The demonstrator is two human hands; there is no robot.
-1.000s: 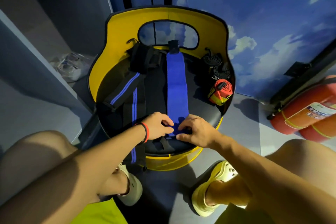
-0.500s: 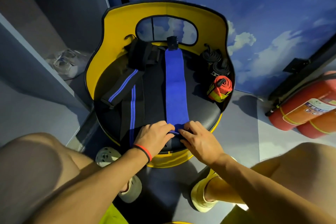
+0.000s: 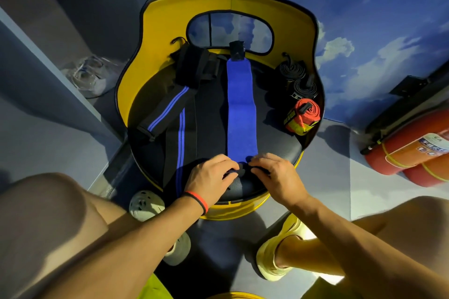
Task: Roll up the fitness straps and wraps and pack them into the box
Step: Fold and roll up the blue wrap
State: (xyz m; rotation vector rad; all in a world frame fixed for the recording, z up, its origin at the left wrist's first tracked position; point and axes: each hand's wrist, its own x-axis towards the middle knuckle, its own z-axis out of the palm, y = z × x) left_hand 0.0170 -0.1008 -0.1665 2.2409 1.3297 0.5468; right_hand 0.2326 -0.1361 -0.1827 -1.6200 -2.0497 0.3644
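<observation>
On the near edge of the chair seat [image 3: 274,138], the left hand [image 3: 213,177] and right hand [image 3: 277,175] pinch the blue wrap [image 3: 240,109].
Both hands sit side by side, fingers [image 3: 226,165] curled down tight on the wrap's near end; the rest of it lies flat along the seat toward the yellow backrest [image 3: 165,19]. A black strap with blue stripes [image 3: 179,143] lies just left of it. A rolled red-and-yellow wrap [image 3: 303,116] and two black rolls [image 3: 296,80] sit at the seat's right edge.

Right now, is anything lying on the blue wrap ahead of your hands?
Nothing visible. Left hand and right hand pinch the near end of the blue wrap; its length lies bare, black straps beside it.
</observation>
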